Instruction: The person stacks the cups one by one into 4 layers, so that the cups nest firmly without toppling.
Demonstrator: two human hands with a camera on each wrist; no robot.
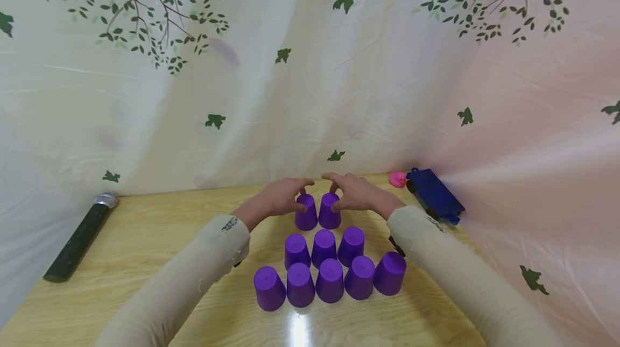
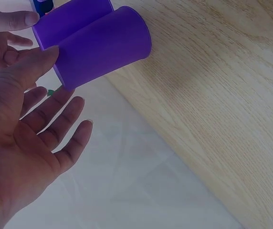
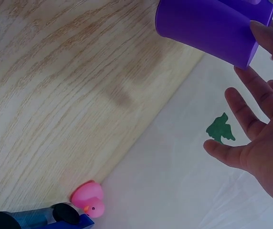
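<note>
Upside-down purple cups stand in rows on the wooden table. At the back, my left hand (image 1: 278, 197) pinches the top of the left cup (image 1: 306, 219) between thumb and fingers. Beside it, my right hand (image 1: 357, 193) pinches the right cup (image 1: 330, 218) in the same way. In the left wrist view, the left thumb lies against the cup wall (image 2: 105, 47) while the other fingers spread beyond it. The right wrist view has the right thumb and a fingertip at the narrow end of its cup (image 3: 208, 31). Both cups touch the table or nearly so; I cannot tell which.
Nearer me stand a row of three purple cups (image 1: 324, 248) and a front row of several more (image 1: 330, 282). A dark cylinder with a silver end (image 1: 79, 239) lies left. A blue toy vehicle (image 1: 434, 193) and pink rubber duck (image 1: 397, 179) sit back right. A leaf-patterned curtain (image 1: 271, 137) hangs behind.
</note>
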